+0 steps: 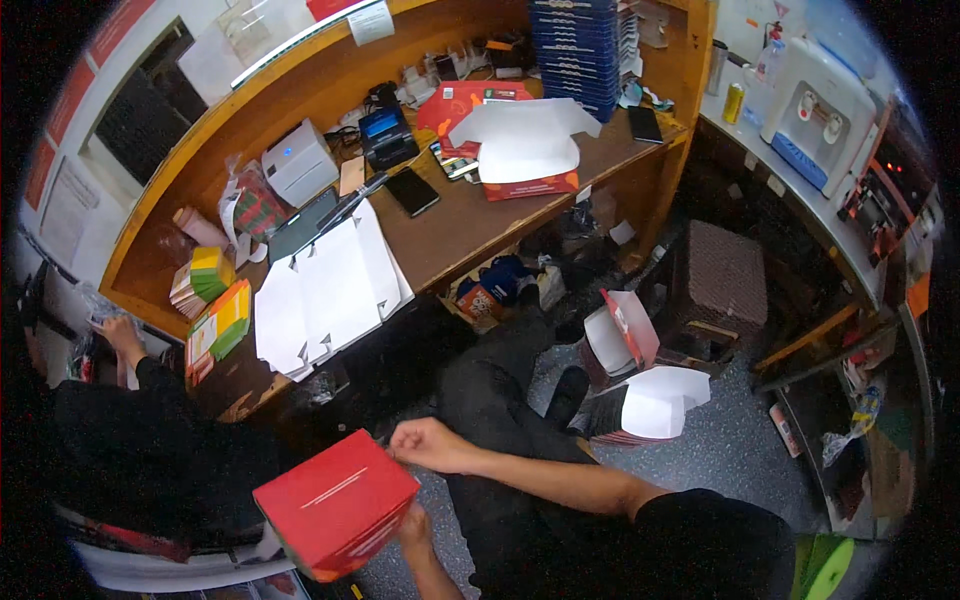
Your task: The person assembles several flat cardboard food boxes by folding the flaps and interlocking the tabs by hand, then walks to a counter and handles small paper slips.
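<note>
A closed red cardboard box (335, 490) is held low in front of me, tilted. My left hand (414, 528) supports it from its lower right side, the fingers partly hidden behind the box. Beside the box's upper right corner is my right hand (428, 445), its fingers curled together in a pinch; whatever lies between them is hidden. To the right on the floor stand a stack of flattened box blanks (650, 405) with white inner sides and a partly folded red-and-white box (618, 335).
The wooden desk (480, 225) carries white card blanks (325, 290), a phone (412, 192), a label printer (300, 165), a card terminal (388, 138) and an unfolded box (525, 150). Another person's hand (120, 338) works at left. A brown woven stool (722, 275) and water dispenser (820, 115) stand right.
</note>
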The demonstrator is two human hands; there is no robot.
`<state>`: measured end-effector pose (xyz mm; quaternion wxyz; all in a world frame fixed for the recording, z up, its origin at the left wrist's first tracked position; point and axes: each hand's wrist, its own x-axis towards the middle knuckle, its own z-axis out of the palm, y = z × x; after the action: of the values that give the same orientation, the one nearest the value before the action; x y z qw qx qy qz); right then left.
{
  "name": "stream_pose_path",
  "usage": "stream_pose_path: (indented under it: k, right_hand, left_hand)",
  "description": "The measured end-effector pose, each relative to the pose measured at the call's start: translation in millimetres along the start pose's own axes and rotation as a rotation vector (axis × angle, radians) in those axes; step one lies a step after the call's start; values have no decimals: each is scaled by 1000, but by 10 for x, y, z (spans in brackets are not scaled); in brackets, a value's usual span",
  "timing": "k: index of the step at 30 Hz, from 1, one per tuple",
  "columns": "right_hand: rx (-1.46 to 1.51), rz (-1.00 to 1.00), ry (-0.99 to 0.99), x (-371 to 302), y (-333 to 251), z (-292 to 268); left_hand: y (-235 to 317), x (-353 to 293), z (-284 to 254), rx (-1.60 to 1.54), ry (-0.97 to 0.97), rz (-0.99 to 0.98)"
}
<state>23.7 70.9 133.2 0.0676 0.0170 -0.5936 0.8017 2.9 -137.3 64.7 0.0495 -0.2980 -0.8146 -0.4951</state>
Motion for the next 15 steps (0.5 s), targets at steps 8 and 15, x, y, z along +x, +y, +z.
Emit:
stream_pose_path:
  k: [8,15]
  right_hand:
    - [-538,-106,-70,-699,-1534,-951]
    - [-622,-12,353,-891,-1675,-1557]
  left_hand:
    - [1171,493,-231,381,-114,263]
    - [1409,627,109,144,-12,512]
